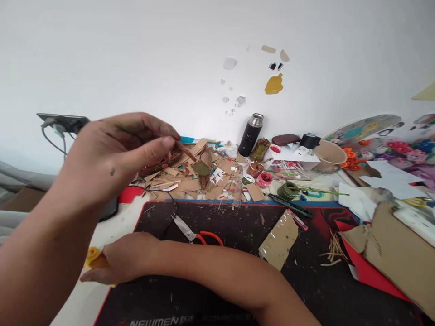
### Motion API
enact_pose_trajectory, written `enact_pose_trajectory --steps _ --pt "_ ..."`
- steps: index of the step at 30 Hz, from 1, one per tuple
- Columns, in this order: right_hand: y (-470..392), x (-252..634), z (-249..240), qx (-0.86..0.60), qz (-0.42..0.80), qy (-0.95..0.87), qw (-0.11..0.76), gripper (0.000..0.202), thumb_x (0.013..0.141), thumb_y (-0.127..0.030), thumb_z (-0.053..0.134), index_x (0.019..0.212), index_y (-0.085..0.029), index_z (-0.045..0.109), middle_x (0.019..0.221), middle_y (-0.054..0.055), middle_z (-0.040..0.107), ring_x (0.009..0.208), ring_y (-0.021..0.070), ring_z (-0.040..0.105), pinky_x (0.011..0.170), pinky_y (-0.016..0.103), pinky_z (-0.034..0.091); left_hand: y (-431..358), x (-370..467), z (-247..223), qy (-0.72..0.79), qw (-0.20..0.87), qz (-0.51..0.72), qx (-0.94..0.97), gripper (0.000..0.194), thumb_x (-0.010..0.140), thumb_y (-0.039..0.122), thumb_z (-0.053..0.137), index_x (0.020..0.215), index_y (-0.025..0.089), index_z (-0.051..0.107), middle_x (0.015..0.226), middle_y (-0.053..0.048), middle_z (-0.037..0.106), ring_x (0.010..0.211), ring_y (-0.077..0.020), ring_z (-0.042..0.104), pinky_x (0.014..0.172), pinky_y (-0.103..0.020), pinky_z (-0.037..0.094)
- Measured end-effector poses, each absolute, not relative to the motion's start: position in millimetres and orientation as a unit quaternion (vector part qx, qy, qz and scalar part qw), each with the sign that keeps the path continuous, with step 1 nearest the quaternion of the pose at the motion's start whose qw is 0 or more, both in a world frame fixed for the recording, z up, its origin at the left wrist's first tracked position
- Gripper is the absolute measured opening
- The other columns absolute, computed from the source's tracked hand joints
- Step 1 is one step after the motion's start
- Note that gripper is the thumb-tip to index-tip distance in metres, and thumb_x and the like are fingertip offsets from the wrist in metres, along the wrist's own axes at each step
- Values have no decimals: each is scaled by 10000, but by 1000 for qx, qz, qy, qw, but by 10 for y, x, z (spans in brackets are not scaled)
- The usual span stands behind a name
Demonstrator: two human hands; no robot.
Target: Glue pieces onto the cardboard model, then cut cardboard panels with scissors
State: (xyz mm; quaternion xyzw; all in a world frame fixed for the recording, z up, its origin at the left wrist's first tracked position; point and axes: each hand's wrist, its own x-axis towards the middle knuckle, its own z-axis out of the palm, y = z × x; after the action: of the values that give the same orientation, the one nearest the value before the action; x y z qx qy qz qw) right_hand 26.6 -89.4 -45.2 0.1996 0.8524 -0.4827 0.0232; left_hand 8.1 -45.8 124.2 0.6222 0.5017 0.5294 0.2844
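Raised at the left, my left hand pinches a thin reddish-brown stem between thumb and fingers. A small green leaf-like piece shows at the stem's far end; I cannot tell if it is joined on. Below, my right arm crosses over to the left, and my right hand is closed round a yellow tool with a round end. Most of that tool is hidden by the hand. Orange-handled scissors lie with blades apart on the black mat, just beyond my right forearm.
Cardboard scraps heap up behind the mat. Paint jars and a black flask stand at the back. A cardboard piece lies on the mat; a larger cardboard box and red paper are at right.
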Motion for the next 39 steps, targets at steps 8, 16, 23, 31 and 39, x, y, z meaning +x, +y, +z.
enact_pose_trajectory --steps 8,16,23,31,39 --pt "-863 743 -334 169 -382 908 34 358 1035 -518 545 958 -215 717 1046 121 832 983 326 793 800 410 610 -311 305 995 472 363 456 661 100 859 335 798 854 235 798 842 -43 783 751 -167 679 681 -310 528" --pt "-763 1824 -620 331 -405 838 -153 284 1054 -448 625 967 -230 785 865 34 807 822 202 736 683 265 415 -117 128 438 542 341 342 688 332 863 541 754 920 220 815 943 -75 796 880 -241 705 775 -327 523" --pt "-434 2393 -819 436 -557 621 -338 350 1035 -499 592 941 -196 740 667 -24 609 603 147 529 592 260 367 -74 177 118 583 364 318 653 383 831 610 757 903 240 828 924 -79 805 819 -246 679 745 -304 502" --pt "-244 2567 -925 486 -516 600 -371 342 946 -512 721 1115 -216 693 658 -67 528 616 155 508 602 272 346 25 248 -21 620 408 332 582 415 751 614 819 876 218 816 708 -45 709 691 -214 598 640 -288 470" --pt "-148 2564 -809 510 -416 678 -328 443 929 -468 793 1276 -227 662 696 -51 600 672 185 586 654 297 336 89 293 -378 556 575 450 398 386 602 456 1000 814 190 818 806 -67 745 682 -148 615 628 -240 516"
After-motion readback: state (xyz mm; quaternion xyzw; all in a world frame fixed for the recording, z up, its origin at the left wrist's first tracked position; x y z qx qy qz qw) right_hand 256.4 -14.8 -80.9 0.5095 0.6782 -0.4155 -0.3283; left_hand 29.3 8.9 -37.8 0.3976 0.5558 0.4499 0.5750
